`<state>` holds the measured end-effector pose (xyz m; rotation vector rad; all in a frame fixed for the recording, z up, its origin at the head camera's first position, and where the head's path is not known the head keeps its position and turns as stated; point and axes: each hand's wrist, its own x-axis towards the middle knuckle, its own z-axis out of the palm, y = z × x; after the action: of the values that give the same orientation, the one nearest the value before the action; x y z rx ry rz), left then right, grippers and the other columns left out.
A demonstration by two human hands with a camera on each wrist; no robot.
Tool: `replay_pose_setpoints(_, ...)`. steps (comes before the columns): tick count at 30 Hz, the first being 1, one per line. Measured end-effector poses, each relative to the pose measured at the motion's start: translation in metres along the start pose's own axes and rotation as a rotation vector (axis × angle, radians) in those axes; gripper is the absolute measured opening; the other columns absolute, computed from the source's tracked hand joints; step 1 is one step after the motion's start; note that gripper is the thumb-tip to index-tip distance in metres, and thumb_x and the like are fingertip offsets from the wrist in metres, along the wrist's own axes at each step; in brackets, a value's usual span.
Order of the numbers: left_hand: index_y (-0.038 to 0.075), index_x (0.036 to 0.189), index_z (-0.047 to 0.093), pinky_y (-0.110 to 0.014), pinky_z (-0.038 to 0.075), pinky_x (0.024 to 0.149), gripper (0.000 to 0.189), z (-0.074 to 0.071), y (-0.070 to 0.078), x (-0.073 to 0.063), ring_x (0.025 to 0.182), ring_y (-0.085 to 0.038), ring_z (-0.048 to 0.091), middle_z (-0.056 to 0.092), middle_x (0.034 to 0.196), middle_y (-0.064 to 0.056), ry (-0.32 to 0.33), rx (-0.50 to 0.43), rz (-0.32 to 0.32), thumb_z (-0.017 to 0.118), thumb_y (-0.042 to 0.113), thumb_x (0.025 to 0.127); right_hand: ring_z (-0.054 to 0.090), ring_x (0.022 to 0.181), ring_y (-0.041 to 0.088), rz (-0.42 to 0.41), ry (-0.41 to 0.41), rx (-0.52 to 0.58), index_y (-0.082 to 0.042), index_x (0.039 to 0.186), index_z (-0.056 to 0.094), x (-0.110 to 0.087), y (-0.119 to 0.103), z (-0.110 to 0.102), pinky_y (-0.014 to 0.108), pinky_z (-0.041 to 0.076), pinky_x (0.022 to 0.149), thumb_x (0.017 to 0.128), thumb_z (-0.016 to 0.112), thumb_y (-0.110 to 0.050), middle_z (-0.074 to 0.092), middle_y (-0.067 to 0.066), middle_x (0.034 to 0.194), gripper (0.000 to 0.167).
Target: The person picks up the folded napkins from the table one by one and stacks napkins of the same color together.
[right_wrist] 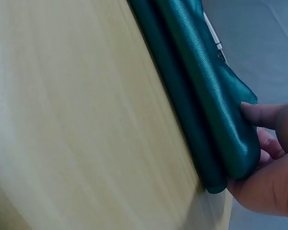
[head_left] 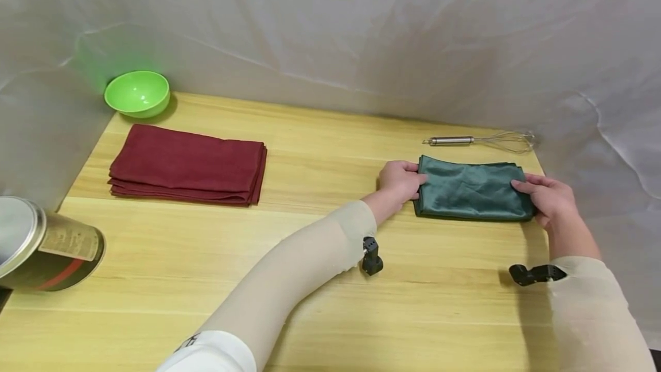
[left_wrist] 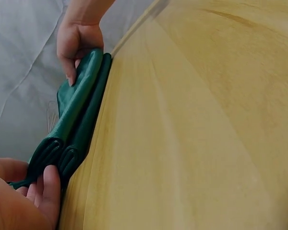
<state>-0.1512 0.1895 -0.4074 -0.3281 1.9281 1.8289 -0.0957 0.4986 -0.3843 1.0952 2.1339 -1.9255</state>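
A dark green satin cloth (head_left: 470,191), folded into a flat rectangle, lies at the right of the wooden table. My left hand (head_left: 397,181) pinches its left end, thumb on top and other fingers at the edge. At the opposite end my right hand (head_left: 555,198) grips the cloth, its thumb over the upper face. In the left wrist view, the rolled layers of the green cloth (left_wrist: 79,110) show between both hands. The right wrist view shows the thumb of my right hand (right_wrist: 273,165) pressed on the top layer; some fingers are hidden beneath the fabric.
Behind the green cloth lies a whisk (head_left: 451,140). A folded dark red cloth (head_left: 188,162) rests at the left, with a green bowl (head_left: 136,93) behind it. A large can (head_left: 67,251) stands at the left edge. Grey sheeting (head_left: 310,33) borders the wooden table (head_left: 320,188).
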Motion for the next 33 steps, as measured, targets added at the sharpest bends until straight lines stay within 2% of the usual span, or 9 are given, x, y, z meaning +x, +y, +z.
replay_pose_setpoints(9, 0.017, 0.101, 0.077, -0.024, 0.053, 0.054, 0.019, -0.002, 0.0, 0.002, 0.058, -0.011, 0.064, 0.068, 0.088, 0.008, 0.039, 0.097, 0.044, 0.083, 0.015, 0.083, 0.053, 0.094, 0.001, -0.065, 0.14, -0.164, -0.022, 0.127, 0.064, 0.007, 0.004, 0.009, 0.014, 0.048, 0.066, 0.079, 0.086, -0.032, 0.059, -0.015, 0.101, 0.054)
replay_pose_setpoints(15, 0.021, 0.105, 0.077, -0.024, 0.053, 0.056, 0.024, -0.011, -0.002, 0.001, 0.062, -0.007, 0.063, 0.069, 0.091, 0.01, 0.033, 0.133, 0.054, 0.084, 0.016, 0.082, 0.054, 0.096, -0.001, -0.106, 0.187, -0.357, -0.022, 0.13, 0.062, 0.01, 0.009, 0.013, 0.012, 0.044, 0.076, 0.085, 0.08, -0.038, 0.061, -0.026, 0.09, 0.051)
replay_pose_setpoints(19, 0.019, 0.109, 0.076, -0.026, 0.054, 0.062, 0.028, -0.019, -0.003, -0.003, 0.069, -0.008, 0.064, 0.069, 0.092, 0.01, -0.005, 0.105, 0.076, 0.083, 0.013, 0.083, 0.055, 0.095, -0.001, -0.106, 0.232, -0.363, -0.021, 0.131, 0.064, 0.008, 0.011, 0.014, 0.013, 0.044, 0.082, 0.085, 0.08, -0.038, 0.061, -0.027, 0.087, 0.052)
replay_pose_setpoints(22, 0.017, 0.114, 0.074, -0.027, 0.054, 0.07, 0.033, -0.024, -0.002, -0.006, 0.078, -0.008, 0.065, 0.069, 0.09, 0.01, -0.038, 0.109, 0.11, 0.083, 0.012, 0.083, 0.055, 0.091, -0.001, -0.099, 0.269, -0.35, -0.022, 0.128, 0.065, 0.007, 0.012, 0.016, 0.013, 0.044, 0.079, 0.086, 0.079, -0.035, 0.061, -0.024, 0.089, 0.046)
replay_pose_setpoints(23, 0.017, 0.117, 0.073, -0.027, 0.054, 0.073, 0.036, -0.026, -0.002, -0.008, 0.081, -0.008, 0.065, 0.07, 0.092, 0.009, -0.046, 0.117, 0.123, 0.083, 0.013, 0.083, 0.055, 0.089, -0.002, -0.097, 0.287, -0.346, -0.023, 0.127, 0.065, 0.006, 0.012, 0.018, 0.014, 0.044, 0.082, 0.087, 0.079, -0.033, 0.061, -0.023, 0.089, 0.044)
replay_pose_setpoints(25, 0.018, 0.124, 0.07, -0.028, 0.053, 0.079, 0.042, -0.029, 0.0, -0.011, 0.089, -0.009, 0.065, 0.07, 0.098, 0.008, -0.055, 0.13, 0.14, 0.083, 0.015, 0.084, 0.054, 0.086, -0.004, -0.099, 0.326, -0.344, -0.022, 0.127, 0.064, 0.003, 0.012, 0.022, 0.017, 0.045, 0.087, 0.088, 0.078, -0.03, 0.06, -0.021, 0.092, 0.042)
replay_pose_setpoints(27, 0.018, 0.131, 0.065, -0.03, 0.052, 0.083, 0.049, -0.034, 0.002, -0.014, 0.097, -0.012, 0.065, 0.07, 0.11, 0.004, -0.065, 0.118, 0.146, 0.082, 0.017, 0.085, 0.053, 0.09, -0.001, -0.114, 0.375, -0.39, -0.021, 0.132, 0.062, -0.001, 0.012, 0.027, 0.021, 0.044, 0.09, 0.091, 0.074, -0.031, 0.061, -0.014, 0.103, 0.044)
replay_pose_setpoints(30, 0.02, 0.14, 0.058, -0.032, 0.052, 0.087, 0.06, -0.042, 0.007, -0.019, 0.108, -0.017, 0.063, 0.065, 0.126, -0.001, -0.072, 0.061, 0.139, 0.081, 0.021, 0.085, 0.051, 0.11, 0.01, -0.149, 0.448, -0.446, -0.022, 0.142, 0.057, -0.01, 0.01, 0.036, 0.03, 0.04, 0.1, 0.093, 0.069, -0.035, 0.058, -0.006, 0.126, 0.052)
replay_pose_setpoints(33, 0.02, 0.147, 0.05, -0.035, 0.05, 0.092, 0.069, -0.051, 0.011, -0.023, 0.116, -0.021, 0.06, 0.058, 0.137, -0.004, -0.063, 0.022, 0.145, 0.081, 0.024, 0.086, 0.04, 0.13, 0.021, -0.208, 0.485, -0.477, -0.028, 0.147, 0.053, -0.019, 0.006, 0.044, 0.034, 0.036, 0.106, 0.095, 0.065, -0.038, 0.048, 0.001, 0.145, 0.054)
